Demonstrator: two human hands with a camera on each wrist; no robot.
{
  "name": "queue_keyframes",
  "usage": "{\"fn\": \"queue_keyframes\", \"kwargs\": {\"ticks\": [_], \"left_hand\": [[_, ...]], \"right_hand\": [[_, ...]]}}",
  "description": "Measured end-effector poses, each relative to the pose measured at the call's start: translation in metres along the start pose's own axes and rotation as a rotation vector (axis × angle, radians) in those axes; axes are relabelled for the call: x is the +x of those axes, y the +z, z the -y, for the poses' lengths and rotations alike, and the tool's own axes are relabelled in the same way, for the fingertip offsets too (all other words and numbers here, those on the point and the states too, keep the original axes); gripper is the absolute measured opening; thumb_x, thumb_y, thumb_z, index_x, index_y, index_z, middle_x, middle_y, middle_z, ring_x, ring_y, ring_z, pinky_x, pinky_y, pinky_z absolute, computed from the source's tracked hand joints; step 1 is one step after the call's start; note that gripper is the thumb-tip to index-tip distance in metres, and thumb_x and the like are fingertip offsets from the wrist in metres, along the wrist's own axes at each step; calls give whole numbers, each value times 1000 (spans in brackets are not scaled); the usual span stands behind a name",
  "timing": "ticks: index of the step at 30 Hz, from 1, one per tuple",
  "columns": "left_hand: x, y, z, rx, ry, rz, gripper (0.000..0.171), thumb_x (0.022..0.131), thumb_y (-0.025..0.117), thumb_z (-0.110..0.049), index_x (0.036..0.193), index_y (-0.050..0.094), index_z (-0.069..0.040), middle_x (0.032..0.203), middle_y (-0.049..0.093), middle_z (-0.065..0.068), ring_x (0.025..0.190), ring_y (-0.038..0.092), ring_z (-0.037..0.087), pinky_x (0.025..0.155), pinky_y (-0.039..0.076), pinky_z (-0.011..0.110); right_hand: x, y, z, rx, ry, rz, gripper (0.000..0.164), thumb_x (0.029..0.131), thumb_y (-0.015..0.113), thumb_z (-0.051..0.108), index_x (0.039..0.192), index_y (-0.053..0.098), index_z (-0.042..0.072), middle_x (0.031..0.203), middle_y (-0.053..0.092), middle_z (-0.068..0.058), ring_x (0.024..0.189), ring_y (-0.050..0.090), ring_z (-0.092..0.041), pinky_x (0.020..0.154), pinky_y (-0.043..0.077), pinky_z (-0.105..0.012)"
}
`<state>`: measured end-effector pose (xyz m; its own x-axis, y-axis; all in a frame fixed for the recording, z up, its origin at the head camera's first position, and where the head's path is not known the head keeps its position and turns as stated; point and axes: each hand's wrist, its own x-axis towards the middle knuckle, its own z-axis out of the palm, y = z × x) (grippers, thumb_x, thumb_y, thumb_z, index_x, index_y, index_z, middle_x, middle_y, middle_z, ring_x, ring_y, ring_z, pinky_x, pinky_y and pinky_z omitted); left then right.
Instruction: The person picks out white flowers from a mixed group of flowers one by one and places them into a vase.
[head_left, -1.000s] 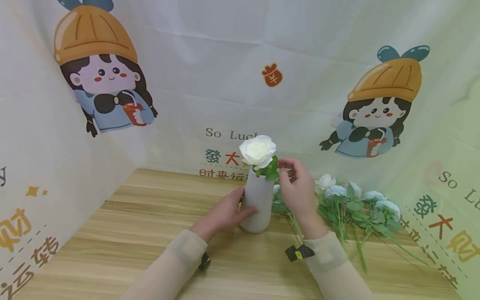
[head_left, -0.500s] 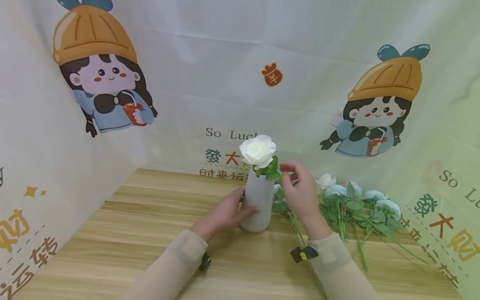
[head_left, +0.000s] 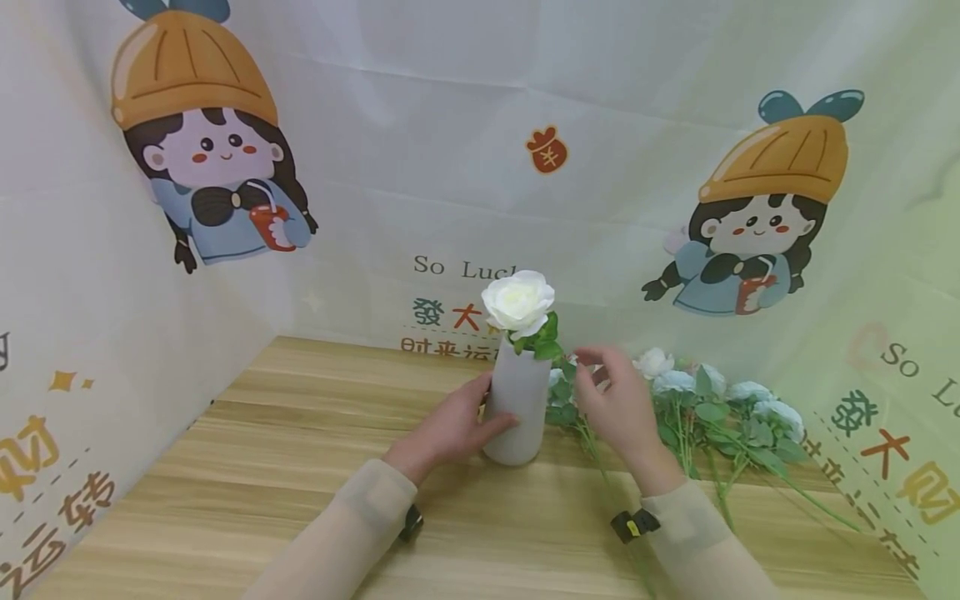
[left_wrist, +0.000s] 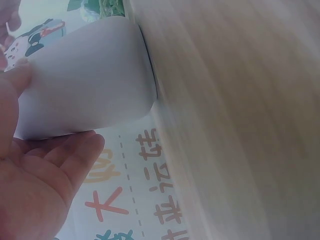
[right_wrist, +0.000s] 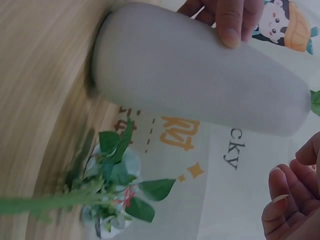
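A white vase (head_left: 516, 408) stands upright on the wooden table, with one white rose (head_left: 519, 302) and its green leaves (head_left: 542, 340) rising from the mouth. My left hand (head_left: 448, 427) grips the vase around its lower body; in the left wrist view the thumb and fingers lie on opposite sides of the vase. To the right of the vase, apart from it, is my right hand (head_left: 621, 407). Its fingers are loosely bent, and the right wrist view shows the fingers (right_wrist: 285, 197) holding nothing. The rose's stem is hidden inside the vase.
Several pale blue and white flowers (head_left: 750, 392) with long green stems lie on the table (head_left: 285, 467) at the right. One more flower (head_left: 558, 392) lies just behind the right hand. A printed cloth (head_left: 420, 167) hangs close behind and at the sides.
My right hand has drawn back from the leaves, moving right and a little down. The left hand, the vase and the rose have stayed in place.
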<state>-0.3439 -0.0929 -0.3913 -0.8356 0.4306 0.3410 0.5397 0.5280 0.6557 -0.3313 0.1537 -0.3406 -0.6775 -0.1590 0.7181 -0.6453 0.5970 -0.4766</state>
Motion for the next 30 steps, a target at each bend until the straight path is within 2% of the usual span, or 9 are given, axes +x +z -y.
{"fn": "queue_keyframes", "kwargs": {"ticks": [4,8,12,15,19,23,25,28,30], "left_hand": [[1,0,1,5,-1,2,71,94,70,-39,148,35,-8,140,49,6,123,46,15,102,45,39],[1,0,1,-6,0,0,72,94,69,-38,149,34,-8,141,48,7,124,45,16,103,44,41],[0,0,0,-5,-2,-4,71,95,69,-38,149,33,-8,141,48,6,124,45,15,103,44,40],[-1,0,0,2,-1,-6,70,95,69,-37,149,34,-9,141,48,6,123,45,14,103,44,39],[-1,1,0,2,1,-10,70,95,69,-37,149,35,-9,140,49,6,123,46,14,102,45,39],[0,2,1,4,-3,-12,71,94,70,-38,149,34,-10,141,48,6,123,46,14,102,45,40],[1,2,2,5,-4,-12,72,94,69,-39,149,34,-10,141,48,6,124,45,15,102,45,40],[1,2,2,7,-2,-13,72,94,69,-39,150,33,-9,141,48,6,124,45,15,102,44,40],[1,2,2,8,0,-14,73,95,69,-39,150,33,-9,141,48,6,124,45,15,103,44,40]], "right_hand": [[-5,-7,-15,-63,28,11,21,97,61,13,116,65,5,105,66,-4,74,58,-12,49,52,-30],[-6,-18,-29,-123,61,12,24,97,61,16,118,65,5,104,67,-6,77,61,-15,55,53,-35],[-5,-33,-43,-196,141,67,30,98,59,20,125,61,5,105,67,-10,79,63,-20,60,55,-43],[-5,-45,-57,-257,192,127,36,100,57,25,128,57,3,105,67,-14,79,63,-25,88,50,-54],[-8,-62,-71,-349,248,206,43,101,55,32,127,55,-2,107,66,-20,88,63,-32,97,42,-60],[-12,-80,-81,-420,326,315,45,100,55,33,125,55,-4,111,64,-24,96,60,-38,75,52,-57],[-13,-88,-85,-451,358,377,40,99,56,29,119,58,-5,107,65,-23,89,61,-36,69,53,-53],[-13,-96,-88,-476,441,485,33,97,58,30,85,62,0,74,61,-12,62,55,-24,51,48,-39],[-14,-100,-88,-504,499,556,37,96,59,31,66,53,9,61,49,-2,53,44,-17,46,39,-32]]}}
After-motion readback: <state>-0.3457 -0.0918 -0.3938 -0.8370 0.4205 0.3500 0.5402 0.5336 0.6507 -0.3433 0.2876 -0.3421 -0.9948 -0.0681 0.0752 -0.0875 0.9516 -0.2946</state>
